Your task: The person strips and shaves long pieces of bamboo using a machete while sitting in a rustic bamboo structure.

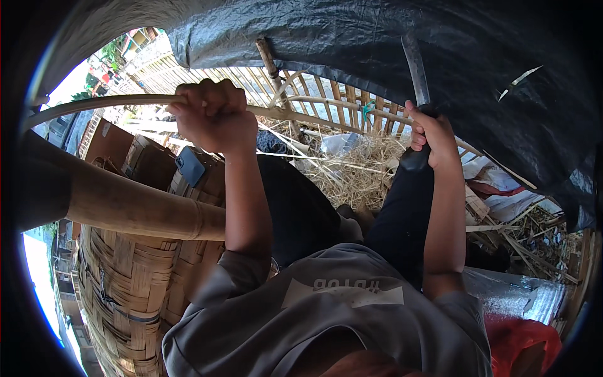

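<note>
Head view: L hand (215,118) is up front, fingers curled tight in a fist, pinching a long thin bamboo strip (113,100). Strip bows out to the far L & also shows R of the fist; can't tell exactly where its R end is. R hand (432,135): fingers wrapped round the dark handle of a knife (416,69), blade up & away from the body, handle butt over the R thigh. Thick bamboo pole (138,204) crosses below the L forearm, woven basket (125,276) just under it. Dark phone (190,166) nr the pole. Straw (361,169) on the ground, slatted fence (342,103) behind, black tarp (301,34) overhead.
</note>
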`<state>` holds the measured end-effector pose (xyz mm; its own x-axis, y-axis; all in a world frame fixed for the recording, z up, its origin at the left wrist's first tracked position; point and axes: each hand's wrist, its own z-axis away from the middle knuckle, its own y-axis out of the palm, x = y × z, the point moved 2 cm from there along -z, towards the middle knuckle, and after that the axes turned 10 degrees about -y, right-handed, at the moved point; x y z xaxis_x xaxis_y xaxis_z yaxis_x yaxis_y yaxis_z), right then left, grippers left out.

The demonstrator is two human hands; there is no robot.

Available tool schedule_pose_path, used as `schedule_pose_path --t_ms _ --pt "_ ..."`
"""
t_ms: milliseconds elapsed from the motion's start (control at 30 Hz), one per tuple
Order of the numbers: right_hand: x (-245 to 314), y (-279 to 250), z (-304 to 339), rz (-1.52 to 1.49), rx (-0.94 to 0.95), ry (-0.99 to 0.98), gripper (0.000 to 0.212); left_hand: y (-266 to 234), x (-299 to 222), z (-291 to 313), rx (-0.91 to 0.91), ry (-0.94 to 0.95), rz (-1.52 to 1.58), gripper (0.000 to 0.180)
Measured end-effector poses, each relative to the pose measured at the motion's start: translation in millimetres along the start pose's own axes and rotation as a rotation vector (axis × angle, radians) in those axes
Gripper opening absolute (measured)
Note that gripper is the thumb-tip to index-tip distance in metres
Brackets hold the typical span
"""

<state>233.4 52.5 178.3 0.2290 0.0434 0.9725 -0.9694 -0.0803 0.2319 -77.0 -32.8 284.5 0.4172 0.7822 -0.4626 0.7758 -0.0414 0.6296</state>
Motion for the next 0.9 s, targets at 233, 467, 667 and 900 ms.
schedule_pose_path --t_ms 233,467,667,900 --pt "-1.2 3.8 -2.6 -0.019 0.022 0.019 0.041 10.2 -17.8 -24.0 0.057 0.088 -0.117 0.049" --pt "-8.9 11.2 -1.3 -0.016 0.073 0.040 0.040 23.0 -53.2 -64.6 0.179 0.096 -0.154 0.043" --pt "-15.7 11.9 -1.7 -0.015 0.096 0.053 0.037 42.4 -68.8 -85.7 0.221 0.131 -0.256 0.044" --pt "-21.6 4.5 0.5 -0.038 0.059 0.090 0.035 28.8 -25.3 -74.4 0.183 0.109 -0.201 0.046"
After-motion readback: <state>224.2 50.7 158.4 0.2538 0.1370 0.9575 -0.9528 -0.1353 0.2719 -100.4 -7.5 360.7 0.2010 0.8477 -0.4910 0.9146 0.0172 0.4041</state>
